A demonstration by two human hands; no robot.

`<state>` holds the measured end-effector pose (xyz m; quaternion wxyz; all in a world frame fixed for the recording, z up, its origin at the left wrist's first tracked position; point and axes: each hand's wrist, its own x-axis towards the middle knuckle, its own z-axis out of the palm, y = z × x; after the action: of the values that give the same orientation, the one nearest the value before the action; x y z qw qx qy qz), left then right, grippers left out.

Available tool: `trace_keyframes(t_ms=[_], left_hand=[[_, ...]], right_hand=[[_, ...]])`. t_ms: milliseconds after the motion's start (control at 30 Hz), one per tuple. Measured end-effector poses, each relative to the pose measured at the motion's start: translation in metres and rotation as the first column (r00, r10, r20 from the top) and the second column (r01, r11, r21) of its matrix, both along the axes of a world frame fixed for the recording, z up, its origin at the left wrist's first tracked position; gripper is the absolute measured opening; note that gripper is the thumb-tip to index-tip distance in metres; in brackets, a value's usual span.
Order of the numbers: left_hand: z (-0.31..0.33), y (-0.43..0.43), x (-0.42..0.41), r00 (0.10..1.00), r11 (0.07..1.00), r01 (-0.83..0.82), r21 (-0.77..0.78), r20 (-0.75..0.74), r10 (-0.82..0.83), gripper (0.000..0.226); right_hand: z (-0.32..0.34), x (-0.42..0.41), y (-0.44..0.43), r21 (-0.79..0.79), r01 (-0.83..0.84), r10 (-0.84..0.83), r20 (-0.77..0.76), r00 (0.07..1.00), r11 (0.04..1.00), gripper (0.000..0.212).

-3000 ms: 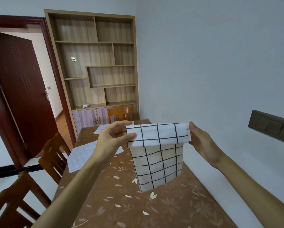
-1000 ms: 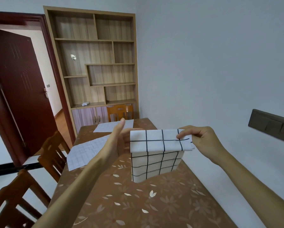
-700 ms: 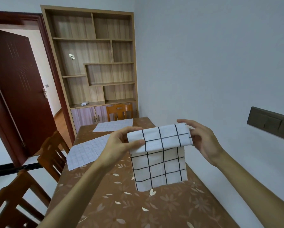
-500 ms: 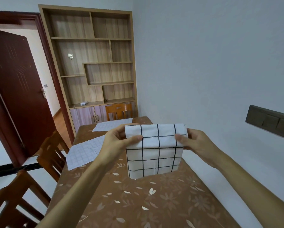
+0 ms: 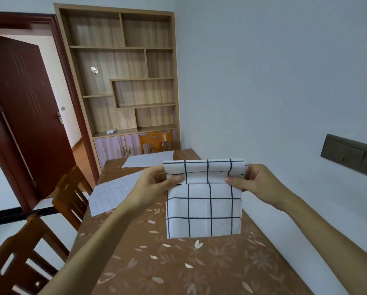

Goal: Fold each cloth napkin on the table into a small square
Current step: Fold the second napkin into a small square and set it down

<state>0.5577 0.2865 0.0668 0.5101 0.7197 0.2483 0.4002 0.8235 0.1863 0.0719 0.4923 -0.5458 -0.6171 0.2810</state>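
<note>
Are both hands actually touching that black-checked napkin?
Touching. The head view shows the left hand and right hand each pinching the folded top of the napkin, thumbs pressed on its front.

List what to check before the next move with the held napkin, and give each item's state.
1. Left hand pinches the napkin at its top left: ok.
2. Right hand pinches its top right: ok.
3. Top fold level between the hands: ok.
4. Back layers lined up: cannot tell, they are hidden.
5. Bare table below the napkin to lay it on: ok.
6. Mid napkin and far napkin folded: not ok, both lie flat on the table.
</note>
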Motion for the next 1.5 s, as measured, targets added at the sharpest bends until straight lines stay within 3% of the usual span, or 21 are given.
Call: trace_keyframes(t_ms=[200, 333, 400, 433, 500, 633, 700, 767, 800, 867, 933, 1033, 1167, 1300, 1500], left_hand=[[0.001, 0.007, -0.006, 0.998, 0.995, 0.042, -0.088, 0.044, -0.038, 0.043], [-0.001, 0.010, -0.004, 0.988, 0.955, 0.133, -0.264, 0.115, -0.105, 0.046], [-0.001, 0.009, -0.002, 0.999, 0.974, 0.051, -0.222, 0.028, -0.046, 0.033], [-0.001, 0.007, -0.001, 0.999, 0.988, 0.027, -0.149, -0.038, -0.033, 0.019], [0.000, 0.003, 0.000, 0.979, 0.996, 0.079, -0.034, -0.184, -0.084, 0.033], [0.000, -0.007, 0.008, 0.918, 0.974, 0.223, -0.032, -0.330, -0.221, 0.027], [-0.001, -0.013, 0.013, 0.924, 0.979, 0.204, -0.002, -0.331, -0.193, 0.018], [-0.005, -0.015, 0.015, 0.951, 0.988, 0.148, 0.039, -0.282, -0.131, 0.014], [-0.005, -0.015, 0.016, 0.964, 0.992, 0.119, 0.042, -0.243, -0.106, 0.014], [-0.007, -0.014, 0.017, 0.984, 0.998, 0.065, 0.025, -0.170, -0.060, 0.017], [-0.010, -0.013, 0.019, 0.990, 0.999, 0.029, 0.020, -0.136, -0.026, 0.020], [-0.014, -0.018, 0.026, 0.987, 0.998, 0.031, 0.058, -0.157, -0.022, 0.021], [-0.012, -0.027, 0.034, 0.982, 0.995, 0.081, 0.059, -0.173, -0.070, 0.020], [-0.008, -0.031, 0.043, 0.989, 0.993, 0.110, 0.034, -0.102, -0.106, 0.037], [-0.019, -0.025, 0.050, 0.995, 0.995, -0.099, -0.007, -0.019, 0.098, 0.031]], right_hand=[[0.002, 0.006, -0.001, 0.096, -0.005, 0.004, 0.004, 1.000, 0.995, 0.051], [0.000, 0.006, -0.001, 0.096, 0.020, -0.025, 0.059, 0.998, 0.995, 0.067], [-0.001, 0.006, 0.000, 0.099, 0.017, -0.023, 0.067, 0.997, 0.995, 0.071], [-0.001, 0.005, 0.000, 0.098, 0.004, -0.011, 0.066, 0.998, 0.995, 0.071], [0.002, 0.001, 0.001, 0.098, -0.012, 0.008, 0.046, 0.999, 0.995, 0.067], [0.008, -0.008, -0.001, 0.097, -0.039, 0.043, -0.039, 0.998, 0.995, 0.059], [0.008, -0.011, 0.002, 0.078, -0.023, 0.029, -0.080, 0.996, 0.997, 0.051], [0.007, -0.012, 0.004, 0.026, 0.016, -0.011, -0.170, 0.985, 1.000, 0.029], [0.006, -0.011, 0.004, -0.032, -0.003, -0.006, -0.269, 0.963, 0.999, 0.031], [0.003, -0.009, 0.003, -0.114, -0.082, 0.029, -0.401, 0.916, 0.990, 0.056], [0.000, -0.010, 0.002, -0.112, -0.108, 0.056, -0.386, 0.921, 0.988, 0.061], [-0.004, -0.018, 0.002, -0.063, -0.030, 0.012, -0.267, 0.964, 0.998, 0.046], [-0.006, -0.028, 0.005, -0.062, 0.035, -0.051, -0.271, 0.961, 0.997, 0.033], [-0.004, -0.037, 0.006, -0.050, 0.009, -0.018, -0.186, 0.982, 0.999, 0.033], [-0.009, -0.035, 0.003, -0.064, 0.071, -0.081, -0.157, 0.984, 0.995, 0.034]])
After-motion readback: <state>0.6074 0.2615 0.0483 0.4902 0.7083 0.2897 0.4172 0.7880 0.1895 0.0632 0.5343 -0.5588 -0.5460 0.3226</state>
